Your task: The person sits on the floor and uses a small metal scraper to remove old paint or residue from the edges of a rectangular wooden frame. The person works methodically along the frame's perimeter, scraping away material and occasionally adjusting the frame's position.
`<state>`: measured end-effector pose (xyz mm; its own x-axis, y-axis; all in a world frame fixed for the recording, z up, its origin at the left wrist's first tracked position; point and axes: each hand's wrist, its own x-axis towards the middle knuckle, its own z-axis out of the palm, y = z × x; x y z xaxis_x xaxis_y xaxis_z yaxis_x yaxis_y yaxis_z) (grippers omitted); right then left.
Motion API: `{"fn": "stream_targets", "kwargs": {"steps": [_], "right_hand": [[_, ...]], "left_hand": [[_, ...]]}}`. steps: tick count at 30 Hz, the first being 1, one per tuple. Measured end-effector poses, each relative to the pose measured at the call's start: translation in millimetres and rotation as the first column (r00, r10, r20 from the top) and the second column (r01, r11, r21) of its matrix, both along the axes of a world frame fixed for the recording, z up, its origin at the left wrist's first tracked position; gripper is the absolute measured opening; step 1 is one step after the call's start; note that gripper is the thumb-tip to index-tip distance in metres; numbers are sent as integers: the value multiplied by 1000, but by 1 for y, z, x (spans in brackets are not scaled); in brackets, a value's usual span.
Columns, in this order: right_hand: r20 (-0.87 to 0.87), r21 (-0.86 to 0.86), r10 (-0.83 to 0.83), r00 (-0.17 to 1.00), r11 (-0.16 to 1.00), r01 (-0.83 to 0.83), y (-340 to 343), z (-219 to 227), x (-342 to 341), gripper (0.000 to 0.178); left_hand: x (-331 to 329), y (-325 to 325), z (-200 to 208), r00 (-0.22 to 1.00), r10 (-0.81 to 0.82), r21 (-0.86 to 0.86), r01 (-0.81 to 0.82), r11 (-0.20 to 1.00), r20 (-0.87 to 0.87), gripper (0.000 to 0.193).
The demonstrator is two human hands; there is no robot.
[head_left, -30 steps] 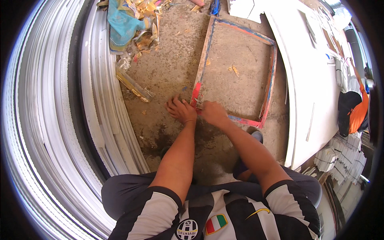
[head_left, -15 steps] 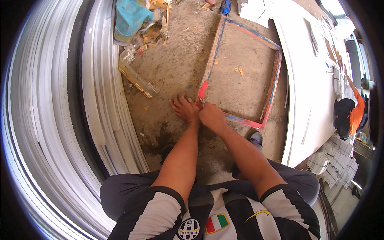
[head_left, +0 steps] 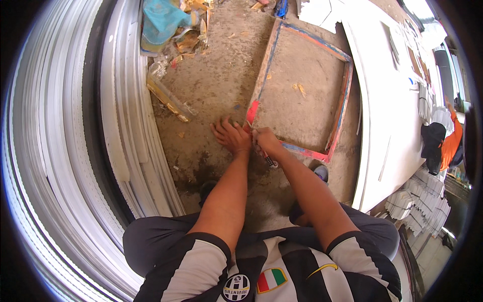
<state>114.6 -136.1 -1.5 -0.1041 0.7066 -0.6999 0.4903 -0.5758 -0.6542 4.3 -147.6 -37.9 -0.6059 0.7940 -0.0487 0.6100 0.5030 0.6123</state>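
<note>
A rectangular wooden frame [head_left: 260,83], smeared with red and blue paint, lies on the floor in front of me. My left hand [head_left: 232,137] rests with spread fingers beside its near left corner, thumb side close to the wood. Right against that corner, my right hand [head_left: 267,141] is closed around a slim hand tool [head_left: 270,161]. The tool's dark, red and white patterned end sticks out below my fist. Its working end is too small to make out at the corner, where a thin pale sliver shows.
Long white panels or strips [head_left: 121,100] are stacked along my left. A blue-green bag [head_left: 163,22] and broken wood scraps [head_left: 168,100] lie at the far left. A large white board [head_left: 382,110] stands on the right. Beyond it, a person in orange [head_left: 451,143] works.
My right fist has turned slightly, so the tool's patterned end now shows below it. My left hand stays at the corner. The person in orange has shifted an arm.
</note>
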Motion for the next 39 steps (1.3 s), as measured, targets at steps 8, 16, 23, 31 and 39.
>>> {"fn": "stream_targets", "kwargs": {"steps": [8,16,23,31,39], "right_hand": [[184,165,72,980,981,-103,-4,15,-16,40],[-217,-337,-231,948,930,149,15,41,-7,35],[-123,-110,-10,992,994,-4,14,42,10,38],[352,202,239,905,924,-323,-1,75,-3,34],[415,83,203,887,962,-259,3,80,-18,34]], "left_hand": [[-1,1,-2,999,-10,-83,7,997,-34,43],[-6,-2,-7,997,-4,-16,2,1000,-74,43],[-7,0,9,999,-30,-105,27,994,-23,41],[-6,-1,15,999,-37,-110,37,993,2,40],[-8,1,3,999,-16,-93,12,996,-41,45]]}}
